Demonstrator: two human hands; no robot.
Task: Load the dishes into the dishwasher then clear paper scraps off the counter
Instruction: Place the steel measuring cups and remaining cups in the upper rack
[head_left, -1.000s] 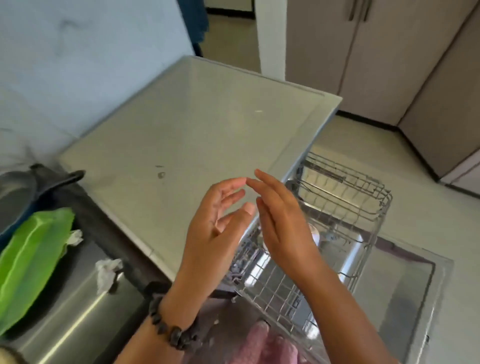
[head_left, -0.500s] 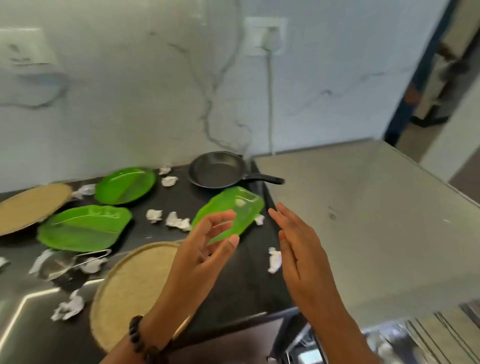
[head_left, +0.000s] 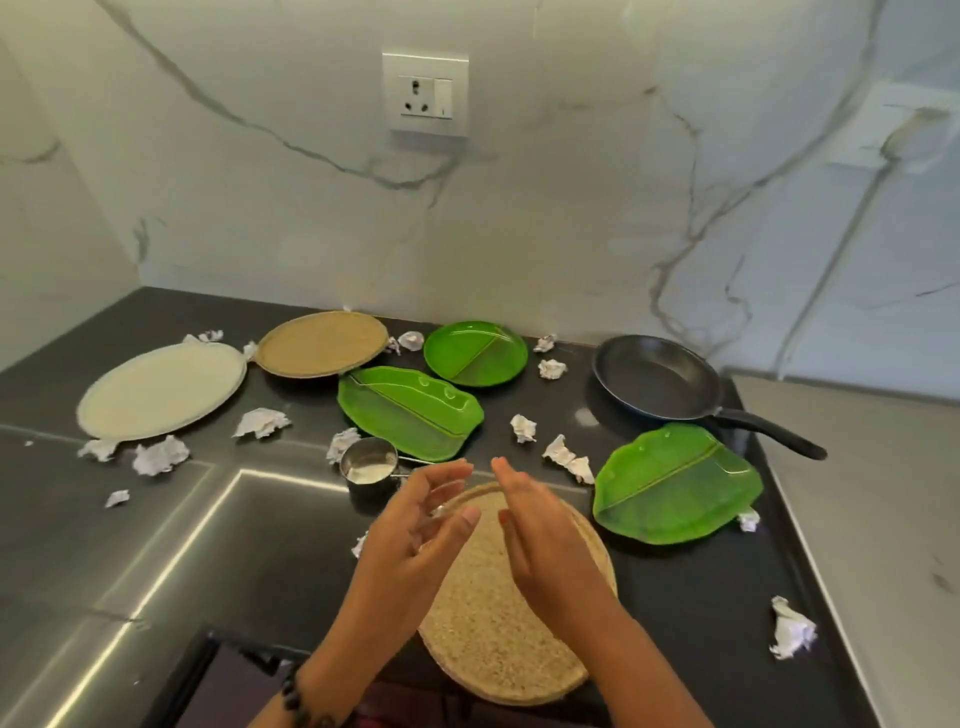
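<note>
Above woven plate (head_left: 498, 613), empty hands (head_left: 467, 525)

A single head-worn wide-angle camera looks forward and steeply down across the dark bench (head_left: 249, 561) toward the marble wall (head_left: 545, 218) at 12 o'clock, where a socket (head_left: 425, 92) sits near the top of the frame. The hands (head_left: 467, 525) enter close to the lens from 6 o'clock. Straight lines bow toward the edges. No second view is available to overlap.
</note>
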